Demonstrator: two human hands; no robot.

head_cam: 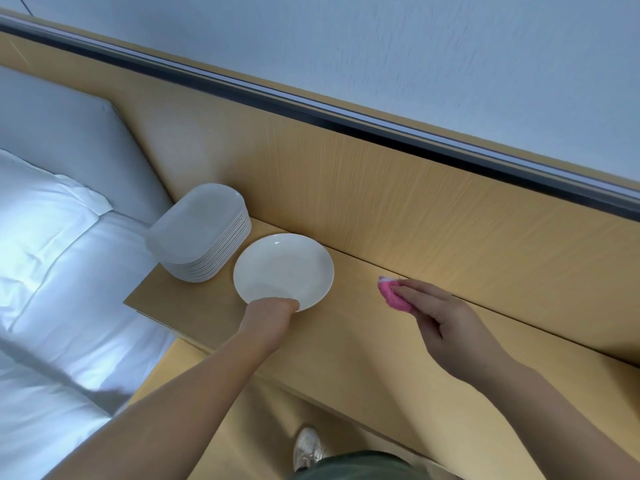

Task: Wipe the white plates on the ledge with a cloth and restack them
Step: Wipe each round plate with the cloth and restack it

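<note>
So the round plate (pixel 283 268) was gripped by its near rim in the left hand (pixel 268 318), on the ledge (pixel 363 341) just right of the stack (pixel 201 233). The pink cloth (pixel 393 296) was held under the right hand (pixel 453 323) fingers, further right.

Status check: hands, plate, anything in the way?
Left hand grips the round plate at its near rim, beside the plate stack. Right hand holds the pink cloth, clear of the plate. Nothing between them.
</note>
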